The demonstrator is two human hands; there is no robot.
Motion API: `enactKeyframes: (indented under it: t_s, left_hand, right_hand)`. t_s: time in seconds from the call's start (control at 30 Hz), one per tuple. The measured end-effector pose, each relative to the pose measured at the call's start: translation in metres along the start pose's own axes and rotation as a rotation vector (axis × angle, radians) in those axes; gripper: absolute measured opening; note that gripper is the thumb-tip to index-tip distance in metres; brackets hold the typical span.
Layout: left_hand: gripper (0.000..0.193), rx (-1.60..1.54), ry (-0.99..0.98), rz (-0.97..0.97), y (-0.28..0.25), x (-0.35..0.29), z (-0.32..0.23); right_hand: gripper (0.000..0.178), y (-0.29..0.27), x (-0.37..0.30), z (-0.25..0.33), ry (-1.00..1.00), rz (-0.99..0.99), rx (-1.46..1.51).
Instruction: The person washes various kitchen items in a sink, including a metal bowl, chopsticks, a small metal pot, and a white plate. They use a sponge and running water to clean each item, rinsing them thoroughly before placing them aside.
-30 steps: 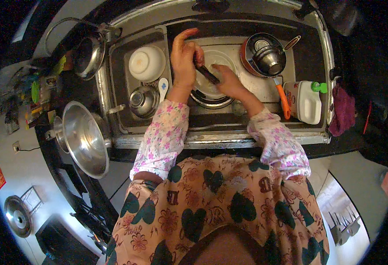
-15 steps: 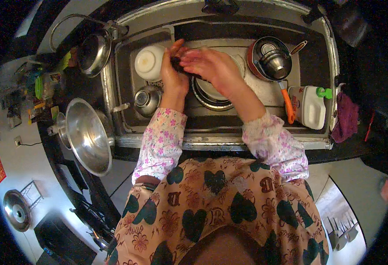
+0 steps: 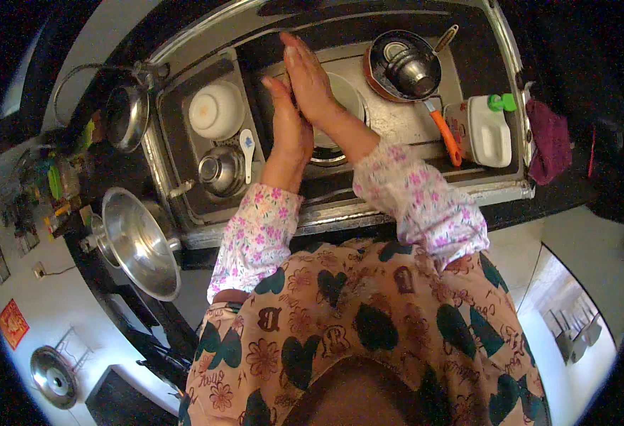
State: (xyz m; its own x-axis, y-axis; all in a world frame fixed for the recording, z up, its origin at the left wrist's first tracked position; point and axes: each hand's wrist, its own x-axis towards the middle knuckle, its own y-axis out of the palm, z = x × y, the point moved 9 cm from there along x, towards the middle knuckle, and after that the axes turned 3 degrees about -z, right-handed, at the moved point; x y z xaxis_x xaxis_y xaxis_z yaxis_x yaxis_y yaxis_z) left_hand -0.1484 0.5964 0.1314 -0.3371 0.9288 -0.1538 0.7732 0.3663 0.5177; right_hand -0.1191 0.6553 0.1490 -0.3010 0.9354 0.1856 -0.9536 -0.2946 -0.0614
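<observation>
My left hand (image 3: 288, 131) and my right hand (image 3: 310, 82) meet palm to palm over the sink (image 3: 390, 131), tilted toward each other. The fingers of both are stretched out, and I can make out nothing held, though the gap between the palms is hidden. Beneath my right wrist lies a round pale vessel with a metal rim (image 3: 344, 92), partly covered by my arm. To the left of my hands, an upturned white bowl (image 3: 216, 110), an upturned steel bowl (image 3: 221, 170) and a white spoon (image 3: 247, 156) rest in the side compartment.
A red pan with an orange handle (image 3: 442, 131) holds a small steel bowl (image 3: 417, 74) on the right. Beside it lies a white jug with a green cap (image 3: 491, 131). A purple cloth (image 3: 550, 142) hangs by the edge. At left stands a large steel basin (image 3: 138, 241).
Both hands have come together, palms pressed and fingers straightened; the dark patch seen between them before no longer shows. The view has shifted, and the white spoon is now uncovered.
</observation>
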Motion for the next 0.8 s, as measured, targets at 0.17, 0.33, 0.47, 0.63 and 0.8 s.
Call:
enactKeyframes:
  t_s: [0.17,0.33,0.47,0.63,0.8]
  left_hand:
    - [0.076,-0.14,-0.098,-0.114,-0.042,0.011,0.015]
    - [0.081,0.014,-0.019,-0.052,0.002,-0.005,0.017]
    - [0.083,-0.128,-0.115,-0.032,-0.037,0.008,0.032]
    - [0.084,-0.033,0.014,0.052,-0.009,-0.008,0.019]
    - [0.057,0.042,0.042,-0.102,-0.056,0.008,0.021]
  right_hand:
    - [0.046,0.019,-0.075,0.026,-0.312,-0.088,-0.038]
    - [0.056,-0.01,-0.01,-0.009,0.052,-0.006,0.003]
    - [0.059,0.015,-0.054,0.0,-0.15,0.062,-0.068]
    - [0.056,0.009,-0.025,-0.019,-0.083,0.015,-0.045]
    - [0.052,0.025,-0.055,-0.022,0.386,0.169,0.54]
